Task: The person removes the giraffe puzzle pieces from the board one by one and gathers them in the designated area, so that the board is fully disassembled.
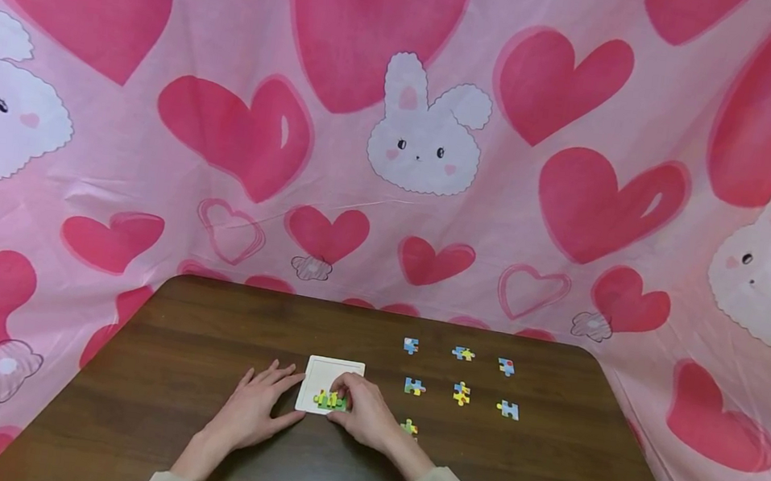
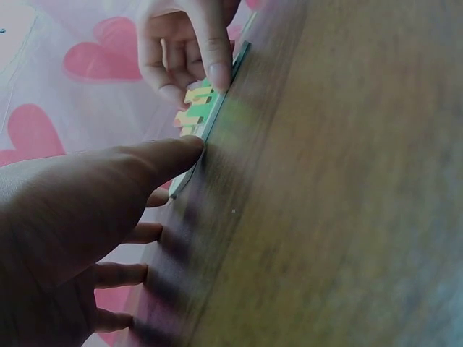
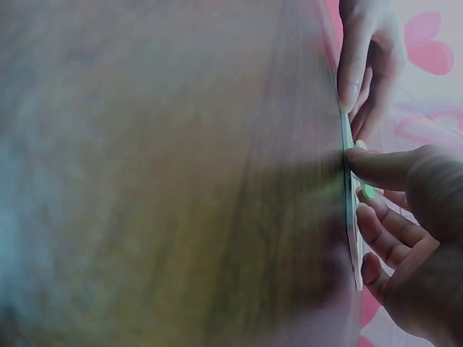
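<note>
A white square puzzle tray [image 1: 317, 374] lies on the table with joined yellow and green puzzle pieces [image 1: 328, 400] along its near side. My left hand [image 1: 255, 409] rests at the tray's left side, fingers spread and fairly straight, its thumb at the near left corner. Over the tray's right part, my right hand [image 1: 370, 416] has curled fingers and pinches a puzzle piece, which the fingers mostly hide. In the left wrist view, the right thumb [image 2: 219, 76] sits at the tray's near edge. Some green [image 3: 369, 191] shows between the fingers in the right wrist view.
Several loose puzzle pieces lie right of the tray, among them a yellow one [image 1: 461, 393] and a blue one [image 1: 508, 409]. One green piece [image 1: 409, 427] is close to my right wrist. A pink heart-patterned cloth [image 1: 389, 216] hangs around the brown table [image 1: 234, 334].
</note>
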`<state>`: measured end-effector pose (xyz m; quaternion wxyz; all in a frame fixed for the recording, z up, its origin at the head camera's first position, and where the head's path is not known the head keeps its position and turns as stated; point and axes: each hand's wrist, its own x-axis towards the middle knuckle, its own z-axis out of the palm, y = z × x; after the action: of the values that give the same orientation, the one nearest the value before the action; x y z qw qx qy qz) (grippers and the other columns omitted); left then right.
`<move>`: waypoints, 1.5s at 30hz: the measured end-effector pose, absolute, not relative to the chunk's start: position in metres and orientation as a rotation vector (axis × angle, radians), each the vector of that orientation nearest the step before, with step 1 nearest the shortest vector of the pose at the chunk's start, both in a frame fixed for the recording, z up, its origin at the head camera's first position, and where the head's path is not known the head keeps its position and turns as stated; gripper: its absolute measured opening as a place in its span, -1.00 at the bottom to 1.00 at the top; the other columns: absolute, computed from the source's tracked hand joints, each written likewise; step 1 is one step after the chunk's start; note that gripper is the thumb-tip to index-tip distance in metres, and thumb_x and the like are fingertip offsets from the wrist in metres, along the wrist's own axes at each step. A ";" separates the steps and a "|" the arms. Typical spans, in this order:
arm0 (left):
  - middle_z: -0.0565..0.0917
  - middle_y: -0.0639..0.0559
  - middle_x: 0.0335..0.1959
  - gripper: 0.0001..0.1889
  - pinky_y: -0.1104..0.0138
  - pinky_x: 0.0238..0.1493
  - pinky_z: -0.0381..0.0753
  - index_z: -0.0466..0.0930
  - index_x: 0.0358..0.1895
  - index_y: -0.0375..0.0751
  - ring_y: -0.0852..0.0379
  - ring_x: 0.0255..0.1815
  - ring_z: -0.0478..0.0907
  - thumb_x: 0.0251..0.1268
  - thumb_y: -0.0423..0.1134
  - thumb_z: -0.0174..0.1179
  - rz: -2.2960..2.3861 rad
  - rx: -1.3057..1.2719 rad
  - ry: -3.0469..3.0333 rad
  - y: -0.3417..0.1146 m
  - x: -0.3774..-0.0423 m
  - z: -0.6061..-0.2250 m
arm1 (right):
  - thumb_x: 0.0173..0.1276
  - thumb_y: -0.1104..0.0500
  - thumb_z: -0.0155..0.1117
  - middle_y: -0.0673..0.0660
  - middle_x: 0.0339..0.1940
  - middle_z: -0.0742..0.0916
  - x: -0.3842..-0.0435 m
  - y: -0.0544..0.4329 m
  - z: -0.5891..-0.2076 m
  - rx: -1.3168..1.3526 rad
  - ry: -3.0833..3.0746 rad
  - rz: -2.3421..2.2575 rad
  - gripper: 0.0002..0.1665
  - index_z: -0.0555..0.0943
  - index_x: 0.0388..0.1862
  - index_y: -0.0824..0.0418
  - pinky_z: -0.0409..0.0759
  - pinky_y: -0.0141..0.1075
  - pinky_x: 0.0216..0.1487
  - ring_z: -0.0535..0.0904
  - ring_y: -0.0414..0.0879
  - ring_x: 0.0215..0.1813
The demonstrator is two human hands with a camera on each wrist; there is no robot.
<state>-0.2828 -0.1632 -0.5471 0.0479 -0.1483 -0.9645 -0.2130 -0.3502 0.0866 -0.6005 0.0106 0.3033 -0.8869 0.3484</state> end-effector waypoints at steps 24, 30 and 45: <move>0.62 -0.23 0.54 -0.29 -0.53 0.58 0.25 0.66 0.48 -0.09 -0.39 0.67 0.43 0.36 0.15 0.52 -0.668 -0.462 -2.945 -0.163 -0.282 -0.549 | 0.23 -0.12 0.75 -0.24 -0.27 0.71 -0.348 0.078 -0.603 0.935 -2.722 0.867 -0.68 0.81 -0.18 -0.04 0.46 -0.40 -0.03 0.47 -0.52 -0.29; 0.62 -0.25 0.54 -0.32 -0.54 0.57 0.24 0.68 0.46 -0.07 -0.41 0.66 0.43 0.37 0.14 0.52 -0.696 -0.468 -2.929 -0.165 -0.283 -0.550 | 0.21 -0.11 0.76 -0.17 -0.30 0.72 -0.338 0.074 -0.589 0.953 -2.655 0.905 -0.66 0.78 -0.24 0.01 0.43 -0.34 -0.09 0.54 -0.44 -0.27; 0.61 -0.30 0.54 -0.58 -0.60 0.56 0.15 0.79 0.33 0.08 -0.48 0.66 0.39 0.48 0.00 0.45 -0.816 -0.514 -2.906 -0.169 -0.284 -0.548 | 0.18 0.06 0.78 -0.15 -0.27 0.68 -0.346 0.077 -0.602 0.910 -2.671 0.996 -0.63 0.73 -0.18 0.06 0.50 -0.45 -0.20 0.47 -0.44 -0.30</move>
<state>-0.2839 -0.1688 -0.5479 0.0397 -0.1676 -0.9483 -0.2664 -0.3458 0.0770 -0.6015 0.0747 0.3034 -0.8901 0.3318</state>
